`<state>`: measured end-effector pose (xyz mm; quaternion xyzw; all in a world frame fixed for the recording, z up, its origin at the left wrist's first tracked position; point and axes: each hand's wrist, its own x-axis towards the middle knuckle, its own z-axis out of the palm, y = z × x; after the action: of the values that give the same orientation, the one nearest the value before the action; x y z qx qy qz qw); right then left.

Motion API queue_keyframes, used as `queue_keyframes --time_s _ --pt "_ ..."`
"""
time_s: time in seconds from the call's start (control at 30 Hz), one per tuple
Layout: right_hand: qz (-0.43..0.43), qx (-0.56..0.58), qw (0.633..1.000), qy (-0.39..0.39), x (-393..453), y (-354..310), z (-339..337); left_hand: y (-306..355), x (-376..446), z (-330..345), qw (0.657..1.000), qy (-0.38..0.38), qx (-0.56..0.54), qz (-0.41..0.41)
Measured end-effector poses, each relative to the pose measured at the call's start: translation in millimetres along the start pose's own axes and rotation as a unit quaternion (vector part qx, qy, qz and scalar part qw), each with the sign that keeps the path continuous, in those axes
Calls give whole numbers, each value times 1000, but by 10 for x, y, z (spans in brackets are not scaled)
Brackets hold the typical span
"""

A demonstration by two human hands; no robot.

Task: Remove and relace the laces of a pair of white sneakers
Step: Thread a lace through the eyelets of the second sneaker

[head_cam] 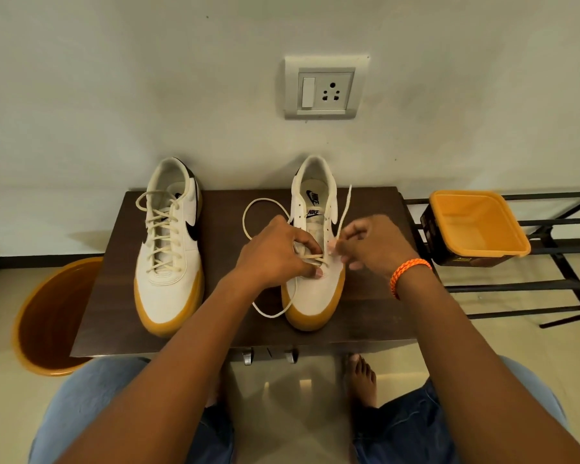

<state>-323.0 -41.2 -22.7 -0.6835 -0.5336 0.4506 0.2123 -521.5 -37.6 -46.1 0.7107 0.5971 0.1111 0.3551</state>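
White low-top sneakers with gum-coloured rubber soles stand side by side, toes toward the person, on a dark brown wooden tabletop [221, 316] set against the wall: the left sneaker [168, 249] fully laced, the right sneaker [315, 262] with only its lowest eyelets threaded, so relacing appears to be at an early stage on the second shoe. Left hand [275, 252] curls over the vamp, thumb and fingers pinching the cream flat lace [265, 209] near the bottom crossing, apparently to steady the shoe and keep tension; the slack on that side loops out over the tabletop between the shoes and trails past the toe. Right hand [365, 246], with an orange braided wristband [409, 272], pinches the other lace end, which rises along the shoe's outer side, seemingly ready for the next eyelet. Open tabletop lies between the shoes and ahead of both toes; the right sneaker sits nearer the tabletop's right edge, beyond which an orange-rimmed square plastic tub [476, 226] rests on a black metal rack [556, 286]. A round orange bin [47, 316] stands on the floor at left
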Motion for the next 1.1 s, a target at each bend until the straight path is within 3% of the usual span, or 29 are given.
queue_keyframes --time_s 0.07,0.2,0.5,0.57,0.67,0.73,0.9,1.1 --pt "3 -34 999 -24 -4 20 69 -6 -5 1 1000 2 1 0" --pt "-45 -81 995 31 15 30 120 -1 5 9 1000 2 -1 -3" --pt "-59 141 976 157 30 -12 -193 5 -5 5 999 -9 -33 -13" --pt "-28 144 983 111 15 -8 -178 1 -2 5 999 -8 -31 -10" --pt "34 61 997 -15 9 28 -25 -9 4 6 1000 -4 -22 -3" --pt "29 39 998 -35 13 43 75 -18 12 11 1000 -2 -17 2" --pt "-30 19 999 41 33 32 69 -28 22 7 1000 -8 -17 3" --pt "-76 147 965 205 53 -14 -217 -39 32 0 999 -18 -31 -1"
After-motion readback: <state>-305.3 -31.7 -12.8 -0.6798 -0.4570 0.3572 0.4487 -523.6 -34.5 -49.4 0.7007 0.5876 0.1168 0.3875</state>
